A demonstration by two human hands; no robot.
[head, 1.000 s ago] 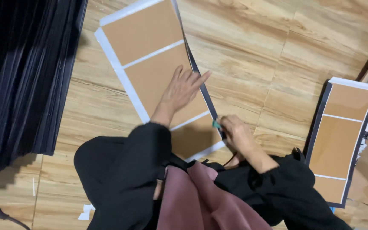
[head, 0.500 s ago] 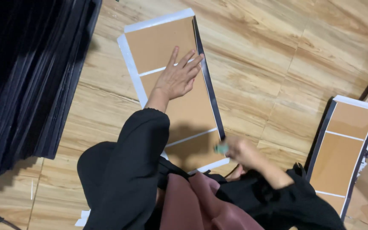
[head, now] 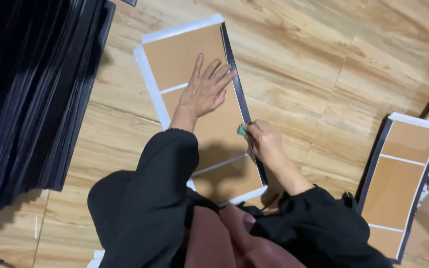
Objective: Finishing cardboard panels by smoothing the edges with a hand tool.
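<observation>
The right hand (head: 264,141) had slid up the side of the board since the picture before.

It had been low by the near corner, and now it sat higher along the dark right edge of the brown board (head: 194,99) on the wooden floor (head: 323,74). Its fingers were closed on a small green tool (head: 242,130) that touched that edge. The left hand (head: 205,89) lay flat and open on the board, pressing it down. It looked like the edge was being smoothed bit by bit. Another board (head: 398,183) lay well apart on the right.

Black sheet stack (head: 31,99), wood floor (head: 323,74)
</observation>
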